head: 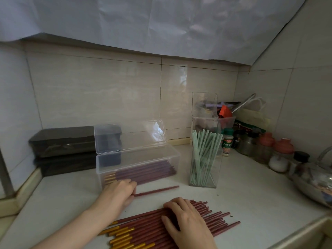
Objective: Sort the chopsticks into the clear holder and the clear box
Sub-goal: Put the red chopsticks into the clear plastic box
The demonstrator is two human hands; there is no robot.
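- The left hand is pinching one end of a single red chopstick with curled fingers, just in front of the clear box.
- The right hand is resting with relaxed fingers on the chopstick pile, nearer the camera than the box and gripping nothing.
- The clear holder is standing right of the box, carrying green chopsticks.

On the counter, the box holds chopsticks lying flat, the holder with upright chopsticks stands right of it, a loose pile lies in front, and a single chopstick lies between pile and box.
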